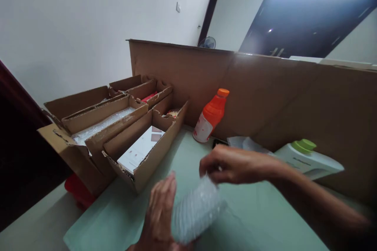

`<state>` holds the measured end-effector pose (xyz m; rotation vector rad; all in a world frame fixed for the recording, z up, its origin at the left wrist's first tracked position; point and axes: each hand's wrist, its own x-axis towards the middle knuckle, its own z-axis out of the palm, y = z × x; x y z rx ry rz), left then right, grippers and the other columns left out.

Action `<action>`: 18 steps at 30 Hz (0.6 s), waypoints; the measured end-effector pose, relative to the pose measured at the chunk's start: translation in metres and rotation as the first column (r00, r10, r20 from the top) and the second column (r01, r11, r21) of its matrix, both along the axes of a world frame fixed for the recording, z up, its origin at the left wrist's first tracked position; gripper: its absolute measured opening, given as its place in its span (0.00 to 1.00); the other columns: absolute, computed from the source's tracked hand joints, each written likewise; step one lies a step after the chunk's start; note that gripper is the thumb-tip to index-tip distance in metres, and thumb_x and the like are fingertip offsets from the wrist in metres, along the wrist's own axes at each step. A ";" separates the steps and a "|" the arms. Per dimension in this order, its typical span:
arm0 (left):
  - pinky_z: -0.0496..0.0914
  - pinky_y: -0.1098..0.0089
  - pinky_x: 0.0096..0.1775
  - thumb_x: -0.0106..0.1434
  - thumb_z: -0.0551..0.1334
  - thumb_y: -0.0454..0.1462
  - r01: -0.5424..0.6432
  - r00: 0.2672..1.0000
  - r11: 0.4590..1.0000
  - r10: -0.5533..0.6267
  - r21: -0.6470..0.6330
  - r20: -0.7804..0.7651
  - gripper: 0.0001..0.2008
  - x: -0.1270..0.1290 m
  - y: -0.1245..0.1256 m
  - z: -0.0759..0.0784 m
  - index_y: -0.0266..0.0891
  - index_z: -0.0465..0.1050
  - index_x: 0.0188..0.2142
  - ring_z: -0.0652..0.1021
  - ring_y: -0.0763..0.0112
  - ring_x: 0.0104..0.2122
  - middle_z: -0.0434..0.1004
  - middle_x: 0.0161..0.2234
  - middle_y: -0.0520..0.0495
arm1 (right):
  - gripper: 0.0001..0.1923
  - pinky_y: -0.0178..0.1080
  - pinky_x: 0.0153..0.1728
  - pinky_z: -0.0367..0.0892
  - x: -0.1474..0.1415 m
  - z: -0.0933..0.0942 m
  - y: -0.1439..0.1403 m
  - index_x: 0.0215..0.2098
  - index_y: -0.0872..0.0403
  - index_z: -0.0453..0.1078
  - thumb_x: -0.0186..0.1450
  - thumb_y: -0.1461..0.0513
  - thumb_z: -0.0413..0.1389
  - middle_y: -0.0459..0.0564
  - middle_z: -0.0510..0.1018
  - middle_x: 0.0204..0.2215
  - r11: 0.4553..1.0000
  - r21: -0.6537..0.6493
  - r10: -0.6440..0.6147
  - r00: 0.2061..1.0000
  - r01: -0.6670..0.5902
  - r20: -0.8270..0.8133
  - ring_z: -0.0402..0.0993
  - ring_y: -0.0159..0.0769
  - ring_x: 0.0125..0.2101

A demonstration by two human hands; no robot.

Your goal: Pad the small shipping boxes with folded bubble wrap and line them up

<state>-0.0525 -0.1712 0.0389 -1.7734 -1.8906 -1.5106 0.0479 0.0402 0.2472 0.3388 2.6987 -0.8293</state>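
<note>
Fingers first: our left hand (160,215) at the bottom middle of the frame has its fingers (165,192) curled around a bundle of bubble wrap (196,211), and our right hand (232,164), coming in from the right, pinches the top edge of that same bundle. It's all a bit motion-blurred, so we can't tell if there's anything inside the wrap or just plastic.

The bundle hangs just above the pale green bench (265,219), lower middle of the frame, not resting on it.

How far along are we? Looks like mid-wrap to us: the bubble wrap is already bunched into a roll, but it's held loose in both hands, with no tape on it and not in any box.

On the left side of the frame sit several open cardboard boxes (88,125); the nearest one (147,153) has flat white packs (141,149) in it, and one further left is lined with more bubble wrap (100,125).

An orange bottle (210,117) leans against the tall cardboard sheet (279,94) in the middle, and a white dispenser with a green cap (309,159) lies at the right, just behind our right wrist.
</note>
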 end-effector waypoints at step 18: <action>0.67 0.63 0.42 0.54 0.70 0.43 0.259 0.952 0.751 -0.305 -0.607 0.028 0.31 -0.017 0.014 -0.072 0.43 0.69 0.58 0.77 0.55 0.41 0.78 0.43 0.43 | 0.19 0.49 0.47 0.74 -0.240 -0.042 0.075 0.56 0.54 0.69 0.70 0.55 0.58 0.54 0.74 0.53 0.835 0.549 -0.144 0.979 0.042 0.145 0.75 0.42 0.48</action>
